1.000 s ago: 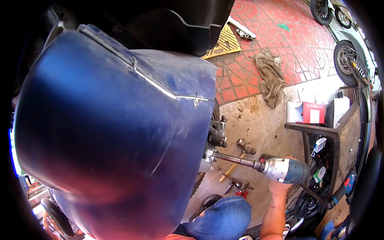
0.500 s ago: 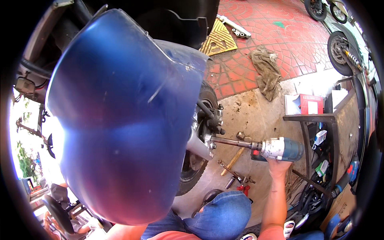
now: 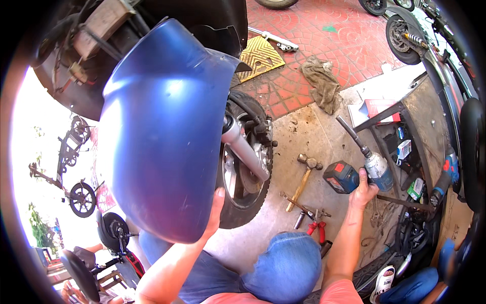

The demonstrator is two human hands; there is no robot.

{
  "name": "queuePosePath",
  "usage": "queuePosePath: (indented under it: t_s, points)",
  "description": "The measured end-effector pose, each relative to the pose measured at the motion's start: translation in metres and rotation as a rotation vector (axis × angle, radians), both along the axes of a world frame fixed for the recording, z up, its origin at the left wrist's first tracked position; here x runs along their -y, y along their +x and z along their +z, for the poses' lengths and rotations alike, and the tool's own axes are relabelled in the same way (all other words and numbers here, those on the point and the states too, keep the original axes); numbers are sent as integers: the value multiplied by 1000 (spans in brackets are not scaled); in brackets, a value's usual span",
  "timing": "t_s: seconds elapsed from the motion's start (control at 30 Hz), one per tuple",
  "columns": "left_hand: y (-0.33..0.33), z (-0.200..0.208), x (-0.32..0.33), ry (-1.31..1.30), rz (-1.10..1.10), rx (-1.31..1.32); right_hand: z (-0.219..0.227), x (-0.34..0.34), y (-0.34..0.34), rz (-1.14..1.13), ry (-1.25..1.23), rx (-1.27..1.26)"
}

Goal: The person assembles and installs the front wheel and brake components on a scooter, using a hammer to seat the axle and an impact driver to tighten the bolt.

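My right hand is closed around the handle of a cordless impact wrench, with a dark battery pack beside the wrist. Its long socket extension points up and left, touching nothing. My left hand is at the lower right edge of a glossy blue fender, beside the wheel. One digit shows stretched upward; its other fingers are hidden. A front wheel with a black tyre stands behind the fender, and a silver fork leg slants down across it.
On the floor lie a hammer, red-handled pliers and a brown rag. A yellow ramp is further off. At right stands a metal workbench with boxes and cables; another cordless tool is beside it.
The wrench has come away from the fork's lower end and swung right, its extension now tilted upward. My left hand has come into view beside the fender. The whole view has shifted.
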State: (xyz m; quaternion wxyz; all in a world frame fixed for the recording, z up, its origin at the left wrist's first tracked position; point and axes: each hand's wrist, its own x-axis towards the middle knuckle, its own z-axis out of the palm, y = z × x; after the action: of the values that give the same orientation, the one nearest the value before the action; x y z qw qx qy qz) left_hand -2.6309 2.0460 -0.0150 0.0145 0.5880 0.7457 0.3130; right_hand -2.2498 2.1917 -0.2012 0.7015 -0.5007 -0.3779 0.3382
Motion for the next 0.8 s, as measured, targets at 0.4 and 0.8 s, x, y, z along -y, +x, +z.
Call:
queuePosePath:
  t_s: [0.4,0.8]
  points:
    - [40,-13,-11,297,-22,416,-59,34,39,-172,-223,462]
    - [76,-24,-29,248,-105,398,83,126,-105,550,59,694]
